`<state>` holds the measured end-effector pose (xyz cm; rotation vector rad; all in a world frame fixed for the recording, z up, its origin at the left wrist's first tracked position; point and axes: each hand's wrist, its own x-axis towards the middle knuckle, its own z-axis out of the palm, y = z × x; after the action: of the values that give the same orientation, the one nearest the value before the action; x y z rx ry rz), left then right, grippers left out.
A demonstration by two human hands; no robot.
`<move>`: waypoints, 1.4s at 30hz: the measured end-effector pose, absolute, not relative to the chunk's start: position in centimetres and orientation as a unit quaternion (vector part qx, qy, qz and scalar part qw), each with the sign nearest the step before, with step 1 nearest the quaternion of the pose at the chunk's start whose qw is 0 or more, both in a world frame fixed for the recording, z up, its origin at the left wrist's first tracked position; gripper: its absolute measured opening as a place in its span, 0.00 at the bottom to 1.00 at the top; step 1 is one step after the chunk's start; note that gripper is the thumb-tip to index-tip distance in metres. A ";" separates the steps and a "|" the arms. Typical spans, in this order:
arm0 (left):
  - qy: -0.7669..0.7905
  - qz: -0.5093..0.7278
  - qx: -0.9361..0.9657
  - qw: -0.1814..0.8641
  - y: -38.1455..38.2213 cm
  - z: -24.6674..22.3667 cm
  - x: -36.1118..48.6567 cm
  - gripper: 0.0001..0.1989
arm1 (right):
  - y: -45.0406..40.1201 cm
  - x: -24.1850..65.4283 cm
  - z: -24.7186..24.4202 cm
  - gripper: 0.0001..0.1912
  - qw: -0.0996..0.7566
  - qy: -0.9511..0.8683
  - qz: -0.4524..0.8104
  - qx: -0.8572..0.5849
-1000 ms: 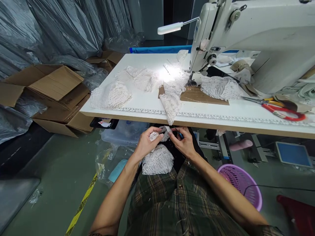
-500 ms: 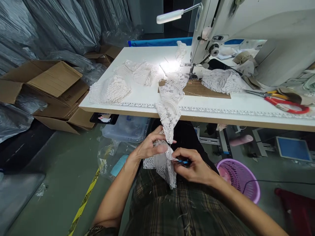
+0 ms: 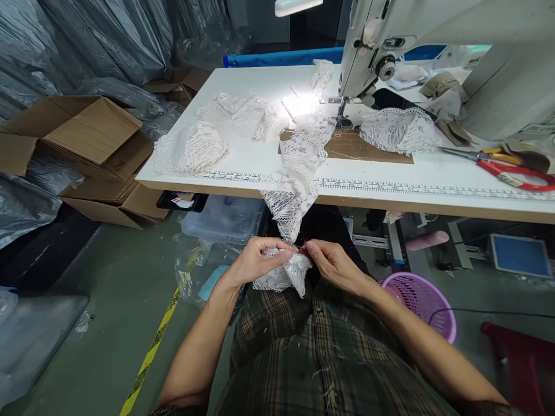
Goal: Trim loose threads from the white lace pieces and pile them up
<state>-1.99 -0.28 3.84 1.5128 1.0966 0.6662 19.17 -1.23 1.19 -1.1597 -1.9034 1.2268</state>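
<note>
Left hand [image 3: 260, 263]: thumb and index pinching the upper edge of a lace piece [image 3: 277, 280] over the lap, just below the worktop [image 3: 247, 164]'s front edge. Right hand [image 3: 333, 263]: fingertips at the right end of that same edge, nearly meeting the left's. Can't tell from here whether they pinch lace or something hidden.

Key relation: second piece, a lace strip [image 3: 288, 199], drapes over the front edge, tip just above both sets of fingertips. Long axis runs from beside the presser foot toward the wearer, then down. Left index is slightly nearer the tip. Can't tell if strip and held piece are joined.

Further out: brown board [image 3: 373, 151] under the needle, set back from the front edge. Loose lace [image 3: 399, 133] on its right end. Lace pile [image 3: 195, 151] by the front-left corner. Red-handled scissors [image 3: 514, 174] near the front edge, far right. Sewing machine [image 3: 416, 32] above. Purple basket [image 3: 453, 326] on the floor, right.
</note>
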 end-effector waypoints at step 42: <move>0.480 0.225 0.606 0.593 0.3 3.7 -3.7 0.15 | 0.5 23.1 0.7 0.13 0.431 -0.541 0.540 -0.479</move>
<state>-3.66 0.25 3.67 1.4075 1.1163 0.5227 23.05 0.54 0.71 -1.1937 -1.3494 1.3472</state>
